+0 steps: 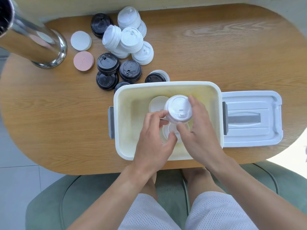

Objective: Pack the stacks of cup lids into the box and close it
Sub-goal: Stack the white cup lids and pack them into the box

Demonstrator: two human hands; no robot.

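1. The table (216, 52) is a big oval wooden one, and the person sits at its near edge with both arms reaching in over it.

2. The box (166, 86) is an open white tub right in front of them. Its long side runs left to right, and a grey latch shows on each short end. Its lid (252, 118) lies flat on the table just to the right, touching the box, so nothing is closed yet.

3. There's a loose pile of white lid stacks (129, 37) and black lid stacks (116, 68) at the far left of the box, some upright and some tipped over. So plenty is left to pack, I'd say.

4. The left hand (154, 138) and right hand (201, 128) are both over the middle of the box, fingers curled around one white stack (178, 108). Left pinches its left side, right wraps the right side.

5. That stack is held above the box floor with its top face pointing up at the camera and its axis near vertical, tilted a bit. The sip hole sits on the near side.

6. A couple of white lids (157, 103) already lie flat on the box floor, one just left of the held stack. The free spot looks to be straight down, so the next move is probably a short lowering with both hands equally close.
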